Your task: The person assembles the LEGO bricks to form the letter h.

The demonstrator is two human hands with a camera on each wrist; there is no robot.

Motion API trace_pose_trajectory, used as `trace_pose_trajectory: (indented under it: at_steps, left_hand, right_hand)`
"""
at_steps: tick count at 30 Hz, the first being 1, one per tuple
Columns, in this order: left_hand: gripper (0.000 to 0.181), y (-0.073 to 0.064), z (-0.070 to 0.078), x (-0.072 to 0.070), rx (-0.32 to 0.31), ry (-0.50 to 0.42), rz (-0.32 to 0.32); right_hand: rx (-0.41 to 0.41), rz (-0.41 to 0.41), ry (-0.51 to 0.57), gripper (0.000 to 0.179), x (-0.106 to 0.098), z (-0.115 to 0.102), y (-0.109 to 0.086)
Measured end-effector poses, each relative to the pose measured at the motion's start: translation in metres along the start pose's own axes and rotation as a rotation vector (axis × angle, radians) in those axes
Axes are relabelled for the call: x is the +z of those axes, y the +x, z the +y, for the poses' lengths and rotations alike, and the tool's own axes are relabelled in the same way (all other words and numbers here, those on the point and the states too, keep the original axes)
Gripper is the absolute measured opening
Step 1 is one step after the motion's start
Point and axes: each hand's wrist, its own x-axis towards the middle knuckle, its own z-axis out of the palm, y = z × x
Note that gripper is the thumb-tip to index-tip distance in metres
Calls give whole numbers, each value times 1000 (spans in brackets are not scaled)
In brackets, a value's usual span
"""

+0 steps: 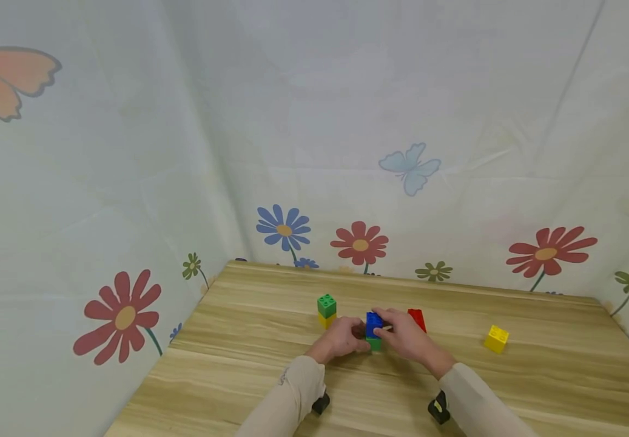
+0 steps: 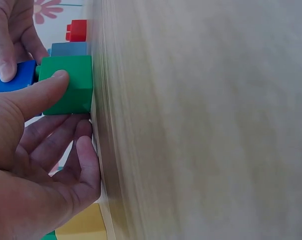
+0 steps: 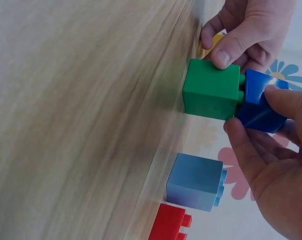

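The left hand (image 1: 341,337) pinches the green block (image 3: 210,90) low at the table (image 1: 238,321), its far fingertips partly hidden. The right hand (image 1: 408,335) grips the blue block (image 3: 263,102), tilted above the green one, studs visible between. The light-blue block (image 3: 194,181) cannot be made out from the head; the red block (image 1: 417,318) is partly covered there, cropped at right wrist.

"Did the blue block (image 1: 372,325) carry lettering?"
"None could be read, nor any on the green block (image 1: 374,345) beneath it!"
"And the yellow block (image 1: 496,339) to its right?"
"No label, number or brand was readable there, nor on the backdrop (image 1: 336,109) behind the blue block!"
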Motion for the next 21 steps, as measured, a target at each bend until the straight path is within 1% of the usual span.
trace_pose_trajectory:
  at_steps: [9,16,21]
  left_hand:
    - [23,1,0,0,3,2,2]
    - [23,0,2,0,-14,-22,5]
    - [23,-1,2,0,-11,-15,5]
  right_hand:
    - [0,4,-7,47,0,-1,1]
    - [-3,7,-51,49,1,0,0]
    - [-6,17,-52,51,2,1,1]
